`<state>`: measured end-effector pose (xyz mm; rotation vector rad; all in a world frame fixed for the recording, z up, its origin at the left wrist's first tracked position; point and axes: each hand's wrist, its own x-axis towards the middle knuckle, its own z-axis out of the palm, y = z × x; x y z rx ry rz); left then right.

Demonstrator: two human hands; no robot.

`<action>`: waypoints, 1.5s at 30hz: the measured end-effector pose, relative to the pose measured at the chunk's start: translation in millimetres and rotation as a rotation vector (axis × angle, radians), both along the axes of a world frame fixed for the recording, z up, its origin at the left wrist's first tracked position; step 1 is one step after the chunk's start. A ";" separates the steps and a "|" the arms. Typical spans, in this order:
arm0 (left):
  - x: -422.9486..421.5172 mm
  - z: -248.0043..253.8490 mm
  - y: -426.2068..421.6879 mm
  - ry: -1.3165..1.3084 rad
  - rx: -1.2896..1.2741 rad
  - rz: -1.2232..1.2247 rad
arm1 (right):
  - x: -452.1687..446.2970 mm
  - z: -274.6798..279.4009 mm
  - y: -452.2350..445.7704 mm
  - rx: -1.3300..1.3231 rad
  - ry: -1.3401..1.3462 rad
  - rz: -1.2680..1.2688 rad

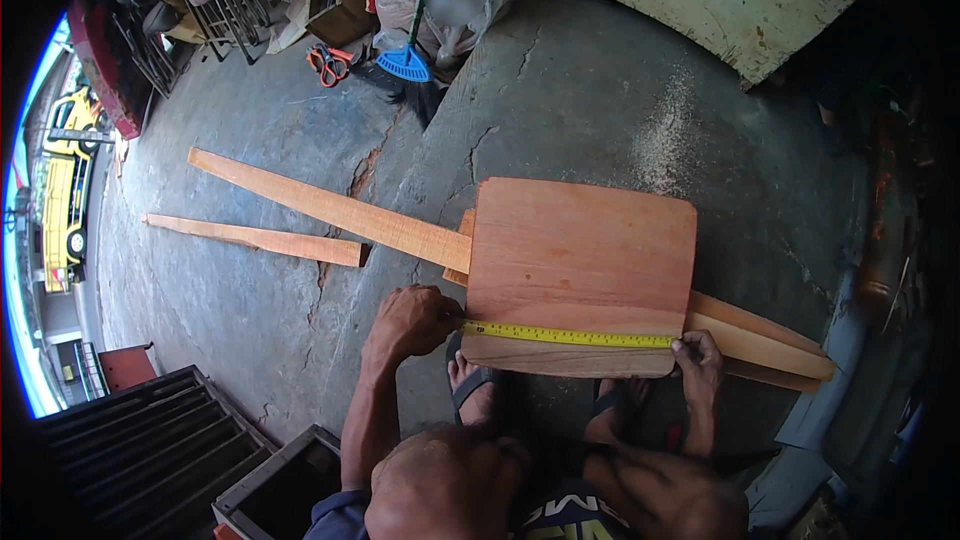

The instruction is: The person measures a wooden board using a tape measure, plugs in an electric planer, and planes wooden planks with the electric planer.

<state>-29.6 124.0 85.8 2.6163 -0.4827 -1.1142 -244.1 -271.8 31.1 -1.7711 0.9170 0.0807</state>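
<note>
A yellow tape measure [570, 336] is stretched across the lower part of a reddish-brown wooden board [580, 255] with rounded corners. My left hand [415, 322] is closed on the tape at the board's left edge; whether a case sits inside the fingers is hidden. At the right edge, my right hand [700, 360] pinches the other end of the tape with the thumb on top. The board lies over several long wooden strips, one [330, 208] reaching out to the left and others [760, 340] to the right.
A separate wooden strip [255, 240] lies on the cracked concrete floor [270, 340]. Farther off are orange-handled scissors [328, 64], a blue rake-like tool [405, 63] and a plastic bag [470, 0]. Sawdust [668, 140] is scattered beyond the board. A dark slatted frame [150, 450] stands lower left.
</note>
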 end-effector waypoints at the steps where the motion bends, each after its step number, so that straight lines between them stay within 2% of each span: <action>1: 0.2 -1.1 0.4 0.000 -0.001 -0.001 | 0.3 0.2 0.0 -0.004 0.002 -0.001; 17: -2.1 -5.5 2.9 -0.017 -0.035 -0.012 | 0.8 0.9 -2.2 0.030 0.037 -0.012; 20: -5.0 1.6 0.0 -0.038 -0.036 -0.028 | -7.6 -4.4 -6.1 -0.016 0.070 0.051; 22: -6.3 11.8 1.3 -0.079 -0.035 -0.045 | -2.8 0.9 -6.6 0.017 -0.167 -0.078; 24: -12.8 23.7 9.8 -0.122 -0.340 0.082 | 7.9 16.5 -14.4 -0.080 -0.240 -0.056; 25: -13.8 24.1 12.3 -0.146 -0.339 0.092 | 16.7 21.2 -19.1 -0.083 -0.185 -0.108; 27: -14.1 22.5 16.8 0.004 -0.577 0.202 | 34.6 16.5 -27.0 -0.040 -0.120 -0.215; 28: -16.6 23.7 17.5 -0.027 -0.580 0.211 | 42.8 6.2 -33.2 -0.037 -0.147 -0.199; 30: -24.3 28.8 16.5 0.169 -0.727 0.524 | 65.4 -4.1 -40.0 -0.151 -0.101 0.017; 32: -36.5 36.6 25.6 0.205 -0.665 0.646 | 80.9 -10.5 -40.5 -0.094 -0.101 0.090; 34: -65.4 31.6 39.4 0.014 -0.572 1.043 | 99.2 -20.4 -38.3 -0.005 -0.033 0.038; 35: -81.8 25.7 52.8 0.016 -0.511 1.131 | 106.4 -18.4 -35.1 -0.011 0.063 0.001; 36: -91.2 27.7 56.2 -0.021 -0.506 1.189 | 110.7 -19.9 -34.1 0.086 0.006 0.012; 38: -111.4 32.9 60.9 0.209 -0.172 0.978 | 125.4 -33.3 -40.3 0.383 -0.016 0.076; 39: -115.8 24.1 52.3 0.278 -0.126 0.881 | 136.6 -32.7 -40.4 0.522 0.042 0.063; 40: -123.7 -0.6 44.3 0.302 -0.256 0.764 | 147.2 -37.6 -39.8 0.759 -0.021 0.136; 41: -132.2 -55.9 34.0 0.356 -0.576 0.743 | 156.6 -44.6 -41.5 0.819 0.000 0.157; 42: -126.5 -86.5 16.0 0.471 -0.666 0.714 | 174.3 -78.7 -66.5 0.946 0.007 0.273; 43: -119.2 -74.7 1.5 0.639 -0.854 0.790 | 188.9 -68.2 -55.9 0.877 0.026 0.304; 44: -117.0 -93.1 -17.3 0.608 -0.887 0.984 | 202.0 -51.1 -27.9 0.792 0.028 0.329; 45: -113.5 -59.1 -10.5 0.912 -1.096 1.066 | 212.6 -34.8 -4.8 0.725 0.026 0.365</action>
